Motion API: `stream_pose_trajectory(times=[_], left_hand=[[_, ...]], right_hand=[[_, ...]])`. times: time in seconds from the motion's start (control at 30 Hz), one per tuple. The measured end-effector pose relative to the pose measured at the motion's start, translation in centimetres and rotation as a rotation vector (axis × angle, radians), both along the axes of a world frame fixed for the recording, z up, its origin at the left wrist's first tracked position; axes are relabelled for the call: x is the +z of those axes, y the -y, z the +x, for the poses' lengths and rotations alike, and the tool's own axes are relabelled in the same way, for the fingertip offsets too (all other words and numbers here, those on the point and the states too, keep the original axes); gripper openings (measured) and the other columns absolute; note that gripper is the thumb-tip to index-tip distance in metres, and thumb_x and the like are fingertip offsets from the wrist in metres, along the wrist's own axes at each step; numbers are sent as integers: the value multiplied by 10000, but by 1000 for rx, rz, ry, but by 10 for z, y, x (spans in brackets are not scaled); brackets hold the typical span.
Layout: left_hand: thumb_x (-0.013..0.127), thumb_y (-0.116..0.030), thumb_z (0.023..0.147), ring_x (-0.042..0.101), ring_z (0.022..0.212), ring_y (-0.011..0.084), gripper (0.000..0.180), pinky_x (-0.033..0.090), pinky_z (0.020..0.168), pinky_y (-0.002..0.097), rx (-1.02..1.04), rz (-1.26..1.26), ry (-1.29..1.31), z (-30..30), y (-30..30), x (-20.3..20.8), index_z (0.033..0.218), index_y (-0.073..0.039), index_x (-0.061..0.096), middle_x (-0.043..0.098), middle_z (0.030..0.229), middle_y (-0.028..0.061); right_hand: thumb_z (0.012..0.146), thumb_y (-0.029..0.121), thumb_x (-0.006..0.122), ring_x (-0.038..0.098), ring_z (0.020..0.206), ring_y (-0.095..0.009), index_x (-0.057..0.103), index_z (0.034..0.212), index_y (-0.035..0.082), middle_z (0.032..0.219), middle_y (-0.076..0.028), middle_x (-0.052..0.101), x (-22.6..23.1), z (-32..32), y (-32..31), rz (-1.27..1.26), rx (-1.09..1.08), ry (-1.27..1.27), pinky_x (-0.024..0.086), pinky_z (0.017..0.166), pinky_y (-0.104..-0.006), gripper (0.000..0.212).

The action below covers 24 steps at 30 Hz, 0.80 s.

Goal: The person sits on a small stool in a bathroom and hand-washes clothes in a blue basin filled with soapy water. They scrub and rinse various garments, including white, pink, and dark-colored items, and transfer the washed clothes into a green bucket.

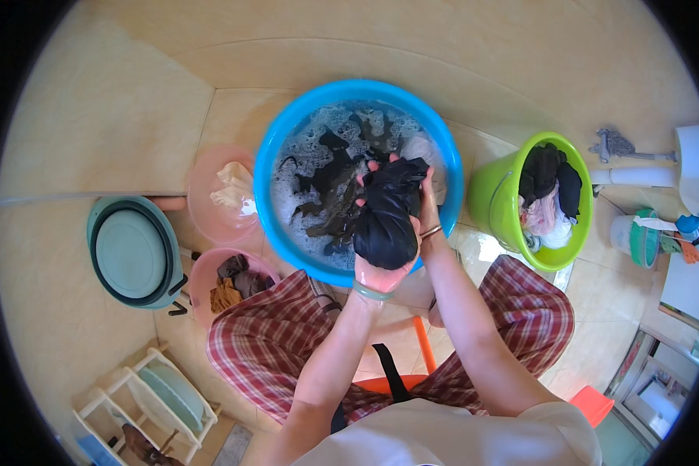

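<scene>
Trousers of red-and-white checked cloth [268, 342] are covering my spread knees, and a bright orange plastic stool [425, 346] is showing between them. Just beyond, with the pale green bangle [373, 293] circling its wrist, my left hand [380, 276] is cupping the near, rounded end of a glossy black fabric bundle [388, 225], palm turned up beneath it. The bundle is lying straight ahead of that palm, its long axis running from near to far and leaning a little right at the far end, so it is roughly carrying on the line of my left forearm. My right hand [428, 194] is pressing along its right flank toward the far end, so each hand is nearest a different part: left at the near end, right at the far right side. Fingertips [373, 165] are curling out on the left flank; I cannot tell which hand they are belonging to. Both hands are gripping the cloth between them, holding it above the near right part of a round bright-blue plastic basin [266, 171]. Farther left inside, loose dark cloth [334, 194] is lying in foamy water [303, 140]; at the far right, a pale cloth [421, 151] is resting near the rim.
</scene>
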<state>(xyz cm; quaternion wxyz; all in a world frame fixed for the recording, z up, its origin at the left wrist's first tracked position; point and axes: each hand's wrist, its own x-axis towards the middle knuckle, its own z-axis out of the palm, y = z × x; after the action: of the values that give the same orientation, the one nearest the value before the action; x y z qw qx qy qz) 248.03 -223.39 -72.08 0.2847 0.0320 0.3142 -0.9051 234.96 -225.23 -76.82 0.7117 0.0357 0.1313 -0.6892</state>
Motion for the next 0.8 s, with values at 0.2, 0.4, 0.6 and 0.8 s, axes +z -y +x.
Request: stream_pose_trajectory(times=[0.2, 0.4, 0.6, 0.8], left_hand=[[545, -403, 978, 569, 1179, 210, 509, 420, 1059, 380, -258, -266, 322, 11, 19, 28, 1377, -91, 488, 581, 1316, 63], [767, -303, 845, 587, 1115, 189, 759, 476, 960, 330, -366, -1089, 1113, 5, 21, 52, 1411, -15, 352, 591, 1232, 102], [791, -495, 738, 618, 1113, 321, 975, 472, 948, 377, -570, -1420, 1639, 1, 29, 15, 1415, -3, 291, 625, 1196, 223], [661, -420, 911, 662, 1011, 217, 555, 514, 872, 314, -452, -1055, 1090, -1, 34, -2, 1292, -39, 529, 656, 1160, 111]], right_hand=[[861, 110, 673, 614, 974, -132, 566, 1208, 67, 1094, -22, 624, 31, -35, 24, 241, 137, -560, 520, 843, -304, 365], [805, 113, 695, 629, 902, -139, 614, 1120, 29, 1003, -40, 661, 65, -36, 41, 199, 233, -994, 520, 817, -303, 336], [664, 227, 764, 646, 995, -395, 587, 1206, -3, 1059, -244, 668, 64, -21, 57, 163, 159, -1784, 503, 910, -395, 615], [694, 279, 788, 599, 1144, -356, 460, 1352, 12, 1224, -231, 615, 43, -31, 54, 266, 257, -1882, 470, 985, -373, 782]])
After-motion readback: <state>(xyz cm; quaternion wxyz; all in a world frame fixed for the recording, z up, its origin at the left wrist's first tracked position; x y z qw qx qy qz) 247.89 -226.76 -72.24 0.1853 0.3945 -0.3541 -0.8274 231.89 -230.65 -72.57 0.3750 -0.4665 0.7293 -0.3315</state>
